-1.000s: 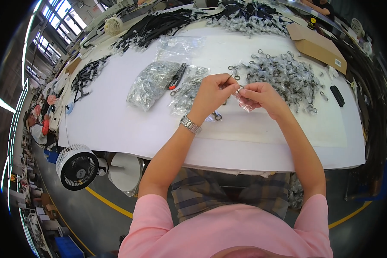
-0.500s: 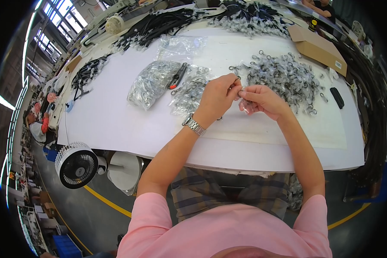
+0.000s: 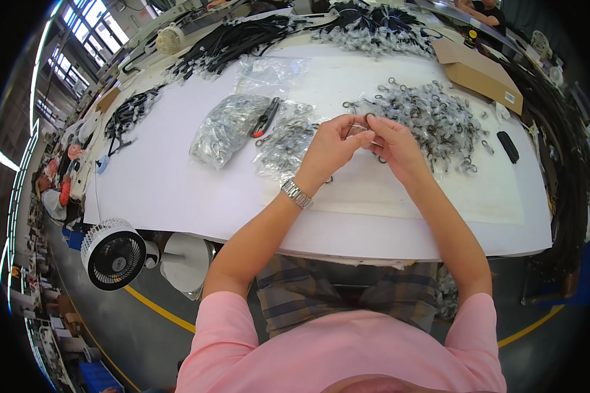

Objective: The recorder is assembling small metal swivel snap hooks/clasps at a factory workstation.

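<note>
My left hand point(image 3: 335, 148) and my right hand point(image 3: 400, 145) meet over the white table point(image 3: 177, 196), fingertips pinched together. Between them is a small dark metal ring point(image 3: 370, 116), its lower part hidden by my fingers. Just beyond my right hand lies a heap of small metal ring fittings point(image 3: 432, 114) in clear plastic wraps. Beside my left hand a smaller lot of the same fittings point(image 3: 287, 141) rests on clear plastic. Farther left sits a full clear plastic bag of fittings point(image 3: 226, 131), with a black and red utility knife point(image 3: 266, 118) along its right side.
Bundles of black straps point(image 3: 239, 40) with wrapped ends lie along the far side. An open cardboard box point(image 3: 478, 77) stands at far right, near a small black object point(image 3: 507, 147). A fan point(image 3: 115, 255) stands off the table's front left edge. Another person point(image 3: 485, 14) sits at the far right.
My right hand has turned upward, its fingertips now at the dark ring. The crumpled clear plastic seen under my right fingers no longer shows there. The view has shifted slightly.
</note>
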Demonstrator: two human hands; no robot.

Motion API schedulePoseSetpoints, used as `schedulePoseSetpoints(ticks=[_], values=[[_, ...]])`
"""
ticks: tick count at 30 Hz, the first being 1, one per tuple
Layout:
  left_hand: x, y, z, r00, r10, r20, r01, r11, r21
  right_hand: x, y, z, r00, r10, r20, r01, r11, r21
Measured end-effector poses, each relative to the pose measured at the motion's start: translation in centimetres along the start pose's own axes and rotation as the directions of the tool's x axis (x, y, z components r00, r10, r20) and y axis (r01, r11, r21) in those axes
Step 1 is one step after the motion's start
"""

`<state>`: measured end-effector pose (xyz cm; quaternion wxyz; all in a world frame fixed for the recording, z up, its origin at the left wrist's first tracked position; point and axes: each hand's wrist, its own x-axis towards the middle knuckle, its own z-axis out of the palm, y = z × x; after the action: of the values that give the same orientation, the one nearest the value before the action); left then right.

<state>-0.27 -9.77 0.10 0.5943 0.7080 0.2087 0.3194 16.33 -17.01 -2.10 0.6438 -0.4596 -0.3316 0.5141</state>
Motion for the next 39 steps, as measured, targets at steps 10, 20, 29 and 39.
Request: schedulePoseSetpoints(ticks=[10,20,29,39], values=[[0.4,-1.0,-0.8,0.993,-0.102,0.068,0.118,0.939,-0.322,-1.0,-0.3,1.9,0.999,-0.043,-0.007,0.043,0.999,0.016],[0.3,-1.7,-0.7,0.949,-0.187,0.253,0.277,0.880,-0.387,-1.8,-0.7,1.8,0.985,-0.171,-0.011,0.171,0.985,-0.027],[0.2,-0.4,-1.1,0.977,-0.164,0.133,0.196,0.942,-0.274,-1.8,-1.7,2.5,0.984,-0.171,-0.054,0.176,0.978,0.109],[0.2,0.3,-0.9,0.986,-0.107,0.128,0.129,0.976,-0.173,-1.7,-0.7,1.0,0.985,-0.103,-0.138,0.107,0.994,0.019]])
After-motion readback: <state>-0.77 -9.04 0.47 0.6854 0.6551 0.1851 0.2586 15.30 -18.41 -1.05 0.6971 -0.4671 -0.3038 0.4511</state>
